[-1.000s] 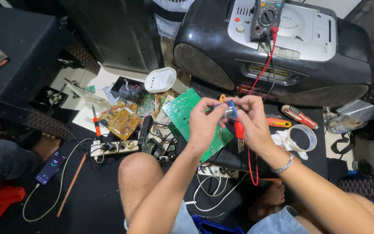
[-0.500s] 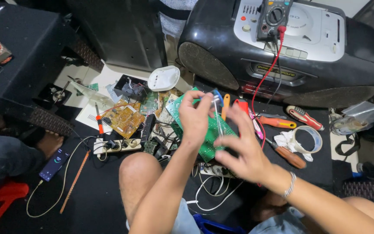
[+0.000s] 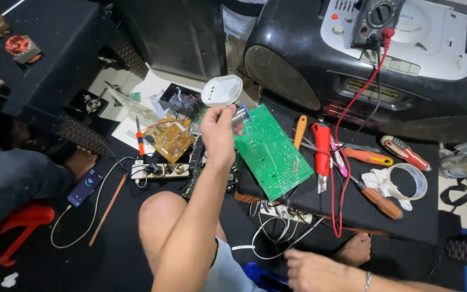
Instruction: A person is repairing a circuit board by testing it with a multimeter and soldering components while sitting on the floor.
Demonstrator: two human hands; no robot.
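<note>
Head view: left hand (image 3: 218, 134) fingers pinch small capacitor (image 3: 239, 114) above green circuit board (image 3: 273, 151).

The circuit board (image 3: 273, 151) was bright green, a smaller board (image 3: 169, 139) was amber-brown, the multimeter lead (image 3: 347, 124) and pliers handle (image 3: 322, 143) were red, two screwdriver handles (image 3: 300, 130) were orange, and the radio (image 3: 374, 59) was black with a silver-white top.

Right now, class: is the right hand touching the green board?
Apart. The head view shows the right hand low by the foot, with black mat and wires between it and the green board.
</note>
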